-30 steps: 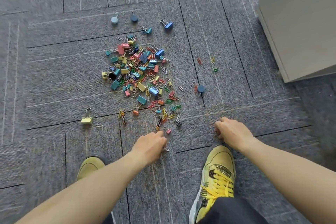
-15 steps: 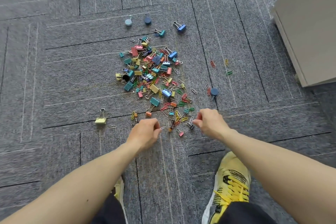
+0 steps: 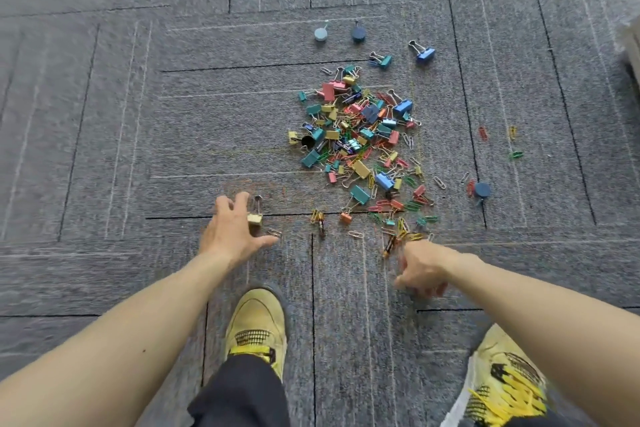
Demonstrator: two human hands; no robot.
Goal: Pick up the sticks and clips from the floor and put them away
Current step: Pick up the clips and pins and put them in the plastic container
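Note:
A heap of coloured binder clips and paper clips (image 3: pixel 360 139) lies on the grey carpet ahead of me. A lone yellow binder clip (image 3: pixel 254 218) lies off to its left. My left hand (image 3: pixel 230 232) reaches over that clip with fingers and thumb spread on either side of it, not closed. My right hand (image 3: pixel 424 267) is blurred, its fingers curled downward, just below a few paper clips (image 3: pixel 398 239) at the heap's near edge. Whether it holds any is hidden. I see no sticks.
Three round blue pins lie apart: light blue pin (image 3: pixel 320 34), dark blue pin (image 3: pixel 358 33), another dark pin (image 3: pixel 482 189). Stray paper clips (image 3: pixel 512 142) lie to the right. My yellow shoes (image 3: pixel 258 322) stand below. A pale cabinet corner (image 3: pixel 633 45) shows at the right edge.
My left hand has moved left from the heap's near edge to the lone yellow binder clip and spread its fingers. My right hand has drawn back toward me. The view has shifted left.

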